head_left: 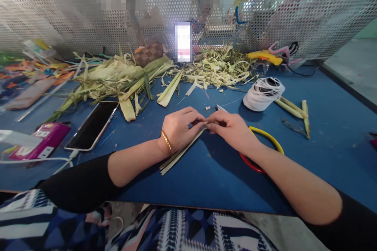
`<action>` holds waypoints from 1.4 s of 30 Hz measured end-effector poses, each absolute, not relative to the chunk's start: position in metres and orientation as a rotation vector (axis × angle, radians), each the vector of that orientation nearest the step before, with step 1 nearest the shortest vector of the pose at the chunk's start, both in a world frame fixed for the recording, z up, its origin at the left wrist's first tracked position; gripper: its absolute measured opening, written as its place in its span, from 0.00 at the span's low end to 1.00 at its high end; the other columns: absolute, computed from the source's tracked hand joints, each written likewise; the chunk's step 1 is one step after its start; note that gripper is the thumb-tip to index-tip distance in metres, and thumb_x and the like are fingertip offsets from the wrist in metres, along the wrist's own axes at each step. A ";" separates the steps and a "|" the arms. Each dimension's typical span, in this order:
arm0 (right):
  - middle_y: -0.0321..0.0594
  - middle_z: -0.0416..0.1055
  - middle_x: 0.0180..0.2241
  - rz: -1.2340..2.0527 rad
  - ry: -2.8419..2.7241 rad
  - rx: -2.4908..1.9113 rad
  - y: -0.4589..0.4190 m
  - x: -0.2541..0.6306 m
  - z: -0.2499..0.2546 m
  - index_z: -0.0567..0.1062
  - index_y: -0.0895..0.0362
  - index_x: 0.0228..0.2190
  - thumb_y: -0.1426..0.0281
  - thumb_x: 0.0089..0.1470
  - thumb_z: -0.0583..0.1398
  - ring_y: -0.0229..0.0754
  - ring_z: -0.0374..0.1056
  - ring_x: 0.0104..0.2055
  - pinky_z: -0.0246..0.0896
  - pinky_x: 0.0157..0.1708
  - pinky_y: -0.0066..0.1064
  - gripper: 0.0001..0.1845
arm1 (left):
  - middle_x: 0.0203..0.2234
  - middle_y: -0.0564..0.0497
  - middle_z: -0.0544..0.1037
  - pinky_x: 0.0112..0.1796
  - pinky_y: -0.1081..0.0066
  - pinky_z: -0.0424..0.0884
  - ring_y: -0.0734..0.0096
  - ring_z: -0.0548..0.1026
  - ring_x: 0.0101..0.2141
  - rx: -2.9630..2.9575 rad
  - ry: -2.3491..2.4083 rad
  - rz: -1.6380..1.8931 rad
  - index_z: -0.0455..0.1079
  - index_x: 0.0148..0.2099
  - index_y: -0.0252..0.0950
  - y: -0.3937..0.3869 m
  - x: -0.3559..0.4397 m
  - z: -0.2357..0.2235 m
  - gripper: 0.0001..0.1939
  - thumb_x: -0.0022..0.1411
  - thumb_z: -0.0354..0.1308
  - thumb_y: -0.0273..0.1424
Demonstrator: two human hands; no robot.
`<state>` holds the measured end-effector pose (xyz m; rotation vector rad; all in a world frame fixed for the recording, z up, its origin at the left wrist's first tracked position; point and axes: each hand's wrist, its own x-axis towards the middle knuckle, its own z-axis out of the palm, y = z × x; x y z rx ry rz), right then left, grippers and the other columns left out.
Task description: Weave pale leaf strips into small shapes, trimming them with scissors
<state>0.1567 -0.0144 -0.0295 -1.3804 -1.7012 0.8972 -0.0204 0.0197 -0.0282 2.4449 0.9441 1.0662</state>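
My left hand (182,127) and my right hand (228,127) meet fingertip to fingertip above the blue table. Both are closed in a pinch on the upper end of a pale dried leaf strip (182,156). From under the left palm the strip runs down toward the table's front edge. Exactly how the fingertips grip it is hidden. Under my right wrist lie scissors with red and yellow handles (275,141), their blade tip (220,107) showing beyond the knuckles. A thin thread passes near that tip toward a spool of white thread (263,94).
Behind my hands lie a heap of long dried leaves (108,74) and a pile of leaf scraps (220,66). A smartphone (92,125) with a cable and a magenta power strip (44,141) occupy the left. A yellow glue gun (266,57) rests by the perforated metal screen (309,4).
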 end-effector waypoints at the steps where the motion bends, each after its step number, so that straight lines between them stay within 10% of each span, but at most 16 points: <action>1: 0.37 0.70 0.28 0.905 -1.683 -1.377 -0.014 0.157 -0.031 0.76 0.56 0.27 0.67 0.50 0.60 0.38 0.67 0.27 0.63 0.31 0.34 0.06 | 0.29 0.51 0.78 0.30 0.77 0.66 0.75 0.74 0.29 2.432 0.947 1.071 0.75 0.31 0.37 0.020 -0.020 -0.028 0.07 0.60 0.57 0.31; 24: 0.42 0.69 0.33 0.840 -1.650 -1.153 -0.021 0.161 -0.019 0.70 0.56 0.20 0.74 0.51 0.57 0.43 0.67 0.42 0.62 0.36 0.32 0.10 | 0.19 0.55 0.74 0.27 0.74 0.61 0.76 0.68 0.22 2.046 1.379 0.724 0.73 0.25 0.35 0.037 -0.020 -0.028 0.08 0.53 0.60 0.32; 42: 0.37 0.71 0.29 1.170 -1.672 -1.108 -0.017 0.156 -0.025 0.68 0.56 0.27 0.70 0.56 0.54 0.38 0.68 0.34 0.64 0.39 0.34 0.06 | 0.16 0.57 0.68 0.18 0.77 0.52 0.83 0.60 0.16 1.140 0.813 0.667 0.62 0.28 0.35 0.029 -0.015 -0.015 0.10 0.58 0.56 0.34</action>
